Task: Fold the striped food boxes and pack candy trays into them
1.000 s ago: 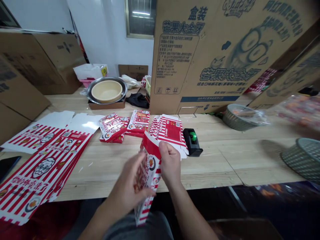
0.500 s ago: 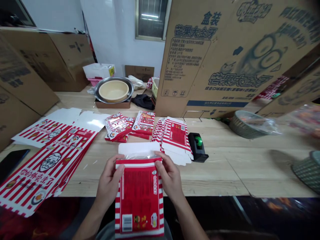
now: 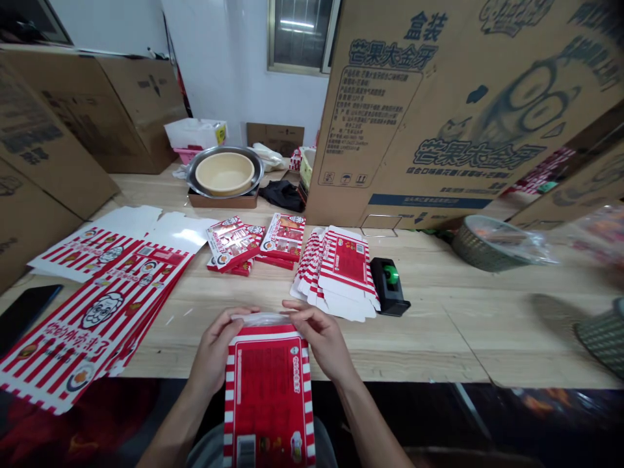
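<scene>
A red-and-white striped carton (image 3: 270, 396) stands nearly upright over my lap, its back panel with a barcode facing me. At its upper left corner my left hand (image 3: 217, 348) grips the side, thumb on the near face and fingers behind. My right hand (image 3: 322, 338) is at the upper right corner, thumb against the near edge and fingers bent over the top. A whitish strip of flap or clear plastic shows along the top edge between the hands; which one I cannot tell. The carton's inside is hidden.
Flat striped cartons (image 3: 104, 305) lie at left beside a phone (image 3: 29, 315). Filled boxes (image 3: 234, 244) and folded cartons (image 3: 344, 260) sit ahead, near a tape dispenser (image 3: 390, 286). A basin (image 3: 224, 172), large cardboard box (image 3: 414, 117) and basket (image 3: 485, 244) stand farther back.
The tall white flap that stood above the carton's top no longer stands up. My right hand's fingers have shifted inward over the top edge, and the carton sits slightly lower.
</scene>
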`<state>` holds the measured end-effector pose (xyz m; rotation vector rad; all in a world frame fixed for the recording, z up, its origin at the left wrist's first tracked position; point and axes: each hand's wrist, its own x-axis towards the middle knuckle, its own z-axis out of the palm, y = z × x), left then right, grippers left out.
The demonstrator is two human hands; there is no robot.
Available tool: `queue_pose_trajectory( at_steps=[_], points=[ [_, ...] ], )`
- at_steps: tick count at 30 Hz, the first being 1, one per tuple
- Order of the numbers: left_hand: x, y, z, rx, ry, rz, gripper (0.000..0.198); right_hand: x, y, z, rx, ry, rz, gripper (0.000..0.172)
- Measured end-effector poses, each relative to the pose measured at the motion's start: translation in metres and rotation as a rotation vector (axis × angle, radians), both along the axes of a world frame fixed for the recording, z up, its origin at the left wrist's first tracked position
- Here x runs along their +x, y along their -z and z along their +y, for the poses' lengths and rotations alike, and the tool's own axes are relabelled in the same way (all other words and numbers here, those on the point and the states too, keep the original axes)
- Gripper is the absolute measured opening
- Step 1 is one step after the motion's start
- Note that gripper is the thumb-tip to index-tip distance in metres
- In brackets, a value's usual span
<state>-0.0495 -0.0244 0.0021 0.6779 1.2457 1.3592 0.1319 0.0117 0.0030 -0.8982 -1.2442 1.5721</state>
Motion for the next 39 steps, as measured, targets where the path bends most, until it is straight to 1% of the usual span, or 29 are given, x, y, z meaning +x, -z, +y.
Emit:
queue_pose_trajectory(
  at_steps=[1, 3, 5, 8, 10, 12, 15, 18, 22, 25, 29, 32, 33, 34, 36, 38, 39],
  points=[
    [0.0, 0.0, 0.0, 0.02, 0.002, 0.02, 0.017, 0.0, -0.001, 0.001, -0.001, -0.012, -0.009, 0.012],
    [0.002, 0.001, 0.001, 0.052, 0.012, 0.073, 0.017, -0.001, -0.003, 0.003, -0.013, -0.031, -0.036, 0.018],
    [0.004, 0.002, 0.0, 0.051, 0.02, 0.135, 0.017, -0.003, -0.007, 0.004, -0.018, -0.019, -0.087, 0.023],
    [0.006, 0.001, -0.001, 0.019, -0.003, 0.165, 0.021, -0.006, -0.017, 0.006, 0.017, 0.009, -0.2, 0.017],
    [0.006, -0.001, -0.002, -0.008, -0.015, 0.108, 0.023, -0.006, -0.024, 0.007, 0.06, -0.012, -0.291, 0.013],
    [0.006, -0.003, -0.004, -0.008, -0.001, 0.017, 0.02, -0.004, -0.029, 0.008, 0.066, -0.052, -0.322, 0.009],
    [0.004, -0.006, -0.008, 0.005, 0.082, -0.076, 0.017, 0.0, -0.032, 0.008, -0.031, -0.122, -0.233, 0.009],
    [0.002, -0.009, -0.011, -0.032, 0.13, -0.045, 0.018, 0.003, -0.03, 0.006, -0.146, -0.175, -0.11, 0.012],
    [-0.002, -0.012, -0.01, -0.084, 0.207, 0.016, 0.024, 0.008, -0.024, 0.002, -0.254, -0.226, -0.001, 0.013],
    [-0.006, -0.015, -0.007, -0.108, 0.27, 0.132, 0.027, 0.012, -0.02, 0.001, -0.307, -0.236, 0.035, 0.015],
    [-0.014, -0.019, -0.003, -0.037, 0.4, 0.344, 0.026, 0.017, -0.018, 0.0, -0.261, -0.253, 0.04, 0.014],
    [-0.02, -0.015, -0.003, 0.048, 0.439, 0.417, 0.019, 0.019, -0.017, -0.003, -0.193, -0.35, 0.005, 0.014],
    [-0.022, -0.013, -0.004, 0.067, 0.441, 0.422, 0.016, 0.018, -0.016, -0.004, -0.188, -0.359, -0.011, 0.016],
    [-0.023, -0.011, -0.005, 0.08, 0.44, 0.423, 0.014, 0.018, -0.016, -0.006, -0.195, -0.343, -0.021, 0.019],
    [-0.023, -0.008, -0.008, 0.087, 0.427, 0.405, 0.013, 0.016, -0.014, -0.008, -0.218, -0.258, -0.033, 0.024],
    [-0.021, -0.006, -0.011, 0.099, 0.408, 0.361, 0.008, 0.015, -0.014, -0.011, -0.201, -0.202, -0.046, 0.022],
    [-0.019, -0.006, -0.013, 0.103, 0.402, 0.335, 0.007, 0.016, -0.015, -0.012, -0.176, -0.209, -0.041, 0.019]
  ],
)
